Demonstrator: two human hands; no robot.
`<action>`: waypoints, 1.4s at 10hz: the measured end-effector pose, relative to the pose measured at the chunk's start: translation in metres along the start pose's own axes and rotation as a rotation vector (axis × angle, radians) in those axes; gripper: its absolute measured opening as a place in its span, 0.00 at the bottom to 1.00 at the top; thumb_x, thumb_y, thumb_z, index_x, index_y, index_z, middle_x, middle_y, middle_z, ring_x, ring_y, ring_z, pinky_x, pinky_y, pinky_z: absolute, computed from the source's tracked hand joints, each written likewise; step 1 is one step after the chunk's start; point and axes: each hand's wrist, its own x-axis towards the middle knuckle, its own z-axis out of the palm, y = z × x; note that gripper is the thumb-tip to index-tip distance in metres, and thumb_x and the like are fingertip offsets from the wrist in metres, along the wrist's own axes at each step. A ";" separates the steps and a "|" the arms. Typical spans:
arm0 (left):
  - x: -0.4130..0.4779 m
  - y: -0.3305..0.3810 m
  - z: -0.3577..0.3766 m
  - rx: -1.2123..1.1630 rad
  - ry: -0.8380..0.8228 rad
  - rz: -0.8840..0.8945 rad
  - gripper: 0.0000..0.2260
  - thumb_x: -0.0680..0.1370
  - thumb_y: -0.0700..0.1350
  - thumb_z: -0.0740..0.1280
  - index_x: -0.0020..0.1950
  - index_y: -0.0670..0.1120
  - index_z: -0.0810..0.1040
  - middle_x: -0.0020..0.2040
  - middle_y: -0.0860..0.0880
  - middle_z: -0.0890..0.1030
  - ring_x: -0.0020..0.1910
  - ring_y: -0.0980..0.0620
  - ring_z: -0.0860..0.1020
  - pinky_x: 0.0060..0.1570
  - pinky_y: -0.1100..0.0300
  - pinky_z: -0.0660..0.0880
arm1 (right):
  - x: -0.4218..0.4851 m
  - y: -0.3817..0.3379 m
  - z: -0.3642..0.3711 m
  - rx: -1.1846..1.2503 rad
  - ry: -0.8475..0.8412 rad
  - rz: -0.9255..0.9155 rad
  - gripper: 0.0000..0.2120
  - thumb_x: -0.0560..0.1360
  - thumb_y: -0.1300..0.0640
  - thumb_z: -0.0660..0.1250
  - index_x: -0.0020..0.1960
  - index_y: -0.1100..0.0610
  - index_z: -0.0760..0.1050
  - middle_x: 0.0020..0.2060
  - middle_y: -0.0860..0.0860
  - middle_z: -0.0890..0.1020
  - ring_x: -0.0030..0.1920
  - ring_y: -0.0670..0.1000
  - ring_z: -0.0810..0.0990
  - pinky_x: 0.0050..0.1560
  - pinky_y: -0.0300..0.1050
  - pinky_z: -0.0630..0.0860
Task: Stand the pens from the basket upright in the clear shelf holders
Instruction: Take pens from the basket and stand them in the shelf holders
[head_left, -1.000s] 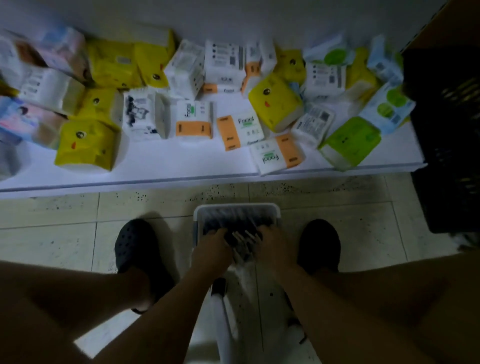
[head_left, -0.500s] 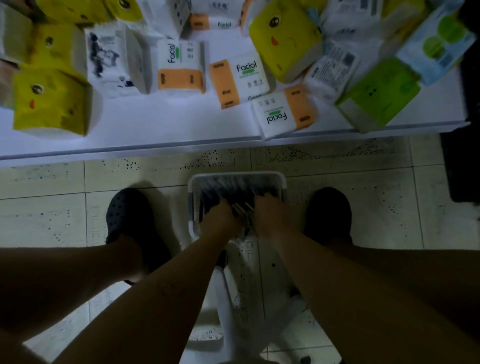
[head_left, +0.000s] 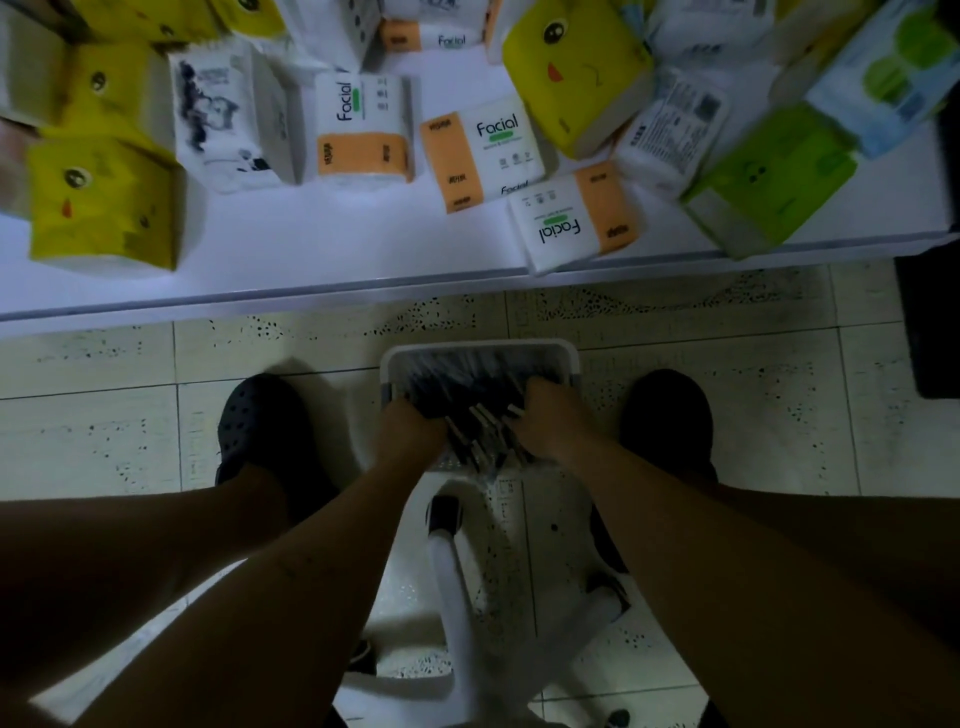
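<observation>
Head cam: basket (head_left: 478, 349) sits on floor tiles (head_left: 156, 415) btwn two dark shoes (head_left: 265, 421), right under the person, so both arms drop straight in. From opp. sides, left hand (head_left: 410, 431) & right hand (head_left: 545, 415) each curl into the heap of pens (head_left: 483, 431), fingers closed round a bunch, prob. squeezing them into one bundle to lift. Exact finger lay too dim to tell. Pens all in basket; clear holders not in view. White shelf (head_left: 260, 280) edge runs just beyond the basket's far rim, crowded w/ tissue packs (head_left: 483, 156). Free room is straight up, btwn the legs.
</observation>
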 end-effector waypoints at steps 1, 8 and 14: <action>-0.003 -0.004 -0.002 -0.119 0.018 -0.070 0.08 0.75 0.38 0.66 0.38 0.47 0.73 0.41 0.44 0.80 0.38 0.50 0.79 0.35 0.59 0.78 | -0.002 0.000 -0.003 0.042 -0.040 0.009 0.09 0.77 0.58 0.65 0.55 0.62 0.75 0.39 0.52 0.76 0.40 0.52 0.74 0.33 0.41 0.68; -0.106 0.041 -0.091 -0.523 -0.128 0.125 0.02 0.79 0.41 0.66 0.50 0.46 0.78 0.31 0.47 0.80 0.23 0.55 0.75 0.24 0.65 0.72 | -0.097 -0.052 -0.024 0.804 0.030 0.004 0.09 0.82 0.62 0.58 0.58 0.61 0.74 0.40 0.52 0.83 0.38 0.49 0.82 0.42 0.44 0.77; -0.299 0.118 -0.253 -0.677 0.287 0.960 0.02 0.75 0.38 0.71 0.46 0.44 0.80 0.36 0.49 0.80 0.37 0.51 0.82 0.35 0.58 0.80 | -0.303 -0.151 -0.149 0.720 0.575 -0.842 0.09 0.75 0.65 0.69 0.43 0.51 0.76 0.36 0.52 0.79 0.39 0.51 0.78 0.41 0.46 0.76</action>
